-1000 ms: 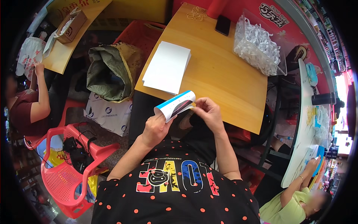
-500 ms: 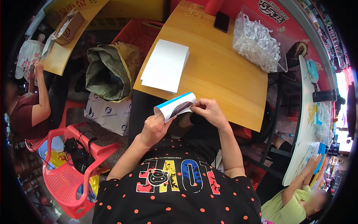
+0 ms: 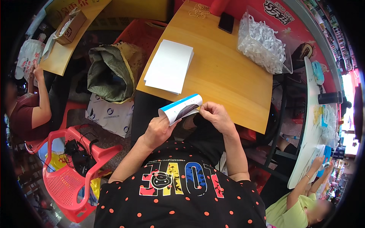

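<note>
A curled printed sheet (image 3: 182, 107), white with a blue edge and a dark picture, is held in the air before my body, just off the table's near edge. My left hand (image 3: 159, 130) is closed around its left end. At its right end my right hand (image 3: 216, 116) pinches the paper's edge between thumb and fingers. Beyond the sheet, a stack of white paper (image 3: 169, 66) lies on the left part of the wooden table (image 3: 224, 76).
On the table are a black phone (image 3: 226, 22), a clear bin of white paper strips (image 3: 262, 45) and rubber bands (image 3: 199, 11). An open sack (image 3: 110, 74) and a red plastic chair (image 3: 66, 182) stand left. Other people sit at left and lower right.
The curled sheet has shifted slightly to the right and turned a little, with both my hands still on it. At lower right, the other person's hands have moved.
</note>
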### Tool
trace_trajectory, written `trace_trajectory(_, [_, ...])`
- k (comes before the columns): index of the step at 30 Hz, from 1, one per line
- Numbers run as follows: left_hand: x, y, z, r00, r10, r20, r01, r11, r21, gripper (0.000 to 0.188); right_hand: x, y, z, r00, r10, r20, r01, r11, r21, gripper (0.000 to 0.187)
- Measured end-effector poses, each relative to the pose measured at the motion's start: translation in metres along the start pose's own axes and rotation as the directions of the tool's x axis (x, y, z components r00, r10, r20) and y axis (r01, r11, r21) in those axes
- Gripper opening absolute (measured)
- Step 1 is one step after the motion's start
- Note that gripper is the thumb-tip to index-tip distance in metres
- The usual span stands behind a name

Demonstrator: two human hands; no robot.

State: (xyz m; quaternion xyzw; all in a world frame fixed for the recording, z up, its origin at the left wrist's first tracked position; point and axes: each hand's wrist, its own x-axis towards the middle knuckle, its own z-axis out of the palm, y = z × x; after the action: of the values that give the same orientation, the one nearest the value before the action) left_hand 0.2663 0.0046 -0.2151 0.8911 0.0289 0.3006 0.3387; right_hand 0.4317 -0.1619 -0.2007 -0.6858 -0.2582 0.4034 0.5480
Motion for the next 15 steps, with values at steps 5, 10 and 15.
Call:
trace_trajectory(5, [0.002,-0.004,0.000,0.997,-0.052,-0.049,0.049,0.997,-0.060,0.021,-0.012,-0.008,-0.007,0.996,-0.059,-0.073,0.066,0.992,0.106,0.014])
trace_trajectory(10, [0.004,0.000,-0.001,0.997,-0.050,-0.050,0.047,0.997,-0.068,0.022,-0.004,-0.003,-0.005,0.972,-0.090,-0.216,0.099,0.995,0.032,0.016])
trace_trajectory(15, [0.001,0.001,0.000,0.999,-0.039,-0.023,0.038,0.998,-0.040,0.024,0.000,0.000,0.006,0.983,-0.082,-0.166,0.078,0.996,-0.030,0.016])
